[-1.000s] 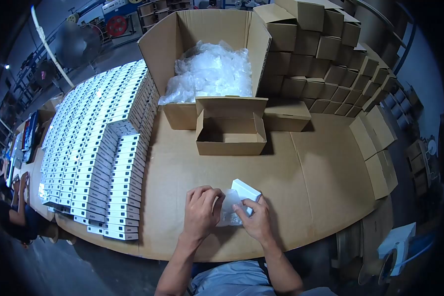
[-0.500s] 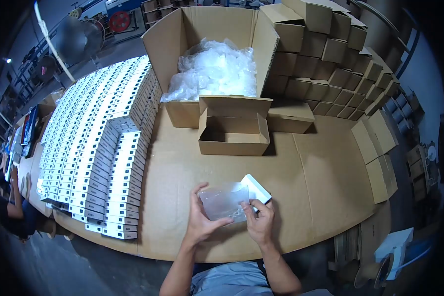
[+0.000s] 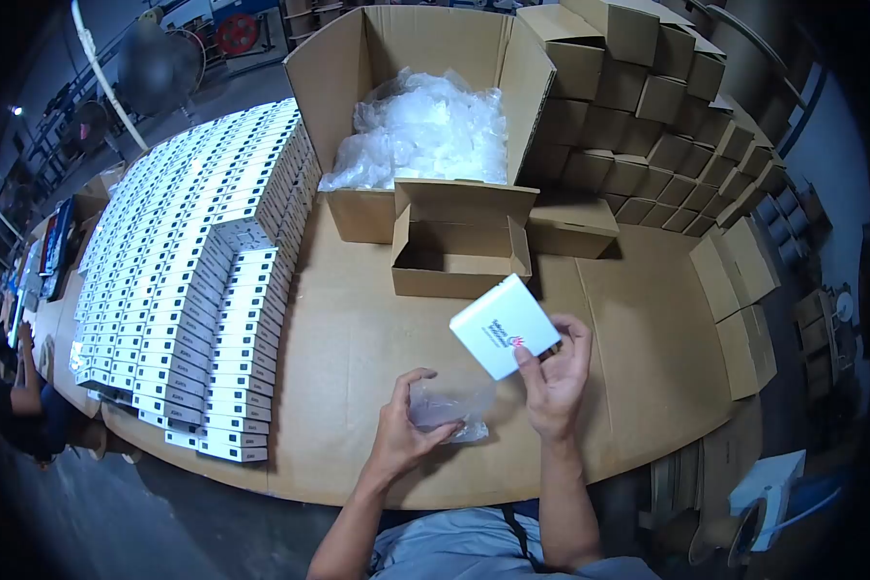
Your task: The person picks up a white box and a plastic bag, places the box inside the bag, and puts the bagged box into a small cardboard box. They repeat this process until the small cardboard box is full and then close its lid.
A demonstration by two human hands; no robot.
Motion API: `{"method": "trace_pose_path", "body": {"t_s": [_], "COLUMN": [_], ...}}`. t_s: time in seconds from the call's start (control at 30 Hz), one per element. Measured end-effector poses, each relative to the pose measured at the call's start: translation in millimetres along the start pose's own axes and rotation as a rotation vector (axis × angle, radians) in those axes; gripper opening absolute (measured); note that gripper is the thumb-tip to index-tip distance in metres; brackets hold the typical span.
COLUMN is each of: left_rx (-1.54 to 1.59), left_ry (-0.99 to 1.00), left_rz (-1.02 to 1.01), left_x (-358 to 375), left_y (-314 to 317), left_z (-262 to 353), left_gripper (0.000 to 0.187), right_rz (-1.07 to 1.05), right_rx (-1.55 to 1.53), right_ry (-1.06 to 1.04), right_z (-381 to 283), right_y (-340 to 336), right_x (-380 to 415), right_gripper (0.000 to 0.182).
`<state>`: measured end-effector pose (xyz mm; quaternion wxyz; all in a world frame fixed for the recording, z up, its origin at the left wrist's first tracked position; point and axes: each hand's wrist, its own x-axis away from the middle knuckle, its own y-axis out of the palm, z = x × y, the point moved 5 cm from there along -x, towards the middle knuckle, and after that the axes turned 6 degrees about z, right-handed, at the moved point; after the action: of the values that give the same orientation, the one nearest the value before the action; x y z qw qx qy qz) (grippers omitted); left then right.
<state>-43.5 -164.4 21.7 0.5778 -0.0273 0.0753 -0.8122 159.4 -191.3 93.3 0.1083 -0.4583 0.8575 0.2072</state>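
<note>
My left hand [image 3: 408, 425] is closed around a clear plastic bag [image 3: 447, 404], thumb on the near side and fingers behind. Up and to the right, my right hand [image 3: 556, 382] grips a flat white box [image 3: 505, 327] by its lower right corner, thumb on top. Dark printed text and a small pink mark show on the box's face, which is tilted toward me. The bag and the box are apart. Beyond them stands an open brown carton [image 3: 462, 280], its lid raised and no contents visible inside.
Many stacked white boxes [image 3: 188, 280] fill the table's left side. A large carton [image 3: 358, 217] of clear plastic bags [image 3: 430, 126] stands at the back. Brown cartons [image 3: 628, 126] are piled at back right; flattened-looking cartons [image 3: 735, 290] lie at the right edge. Another person [image 3: 29, 387] is at far left.
My right hand has let go of the bag and lifted the white box up and right, turning its printed face to view. The bag, now crumpled, stays in my left hand.
</note>
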Motion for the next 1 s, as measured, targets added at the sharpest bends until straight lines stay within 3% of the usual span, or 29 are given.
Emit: {"method": "trace_pose_path", "body": {"t_s": [0.03,0.07,0.17,0.23,0.43,0.7,0.83,0.97,1.0], "left_rx": [-0.035,-0.023,-0.008,-0.025,0.015,0.233,0.38,0.384,0.278], "left_ry": [0.001,-0.006,0.011,0.072,0.013,-0.046,-0.198,-0.107,-0.048], "left_rz": [-0.012,-0.011,0.011,0.054,0.02,-0.031,0.04,0.135,0.135], "left_x": [-1,-1,-3,-4,-2,2,5,3,3], "left_y": [0,-1,-5,-10,-10,-5,-5,-11,-13], "left_z": [1,1,1,0,-6,-6,-34,-39,-37], "left_gripper": [0.079,0.079,0.079,0.079,0.076,0.051,0.031,0.029,0.035], "right_rz": [-0.024,-0.045,-0.173,-0.215,-0.247,-0.272,-0.297,-0.281,-0.239], "right_rx": [-0.02,-0.025,0.047,0.097,0.093,0.226,0.085,-0.105,-0.107], "right_ry": [-0.001,-0.022,0.171,0.143,0.17,0.15,0.406,0.455,0.477], "right_z": [1,0,7,12,13,34,46,49,56], "right_y": [5,12,22,18,18,21,18,9,6], "right_x": [-2,-2,2,0,-1,5,15,40,46], "right_gripper": [0.056,0.046,0.044,0.036,0.03,0.025,0.034,0.046,0.039]}}
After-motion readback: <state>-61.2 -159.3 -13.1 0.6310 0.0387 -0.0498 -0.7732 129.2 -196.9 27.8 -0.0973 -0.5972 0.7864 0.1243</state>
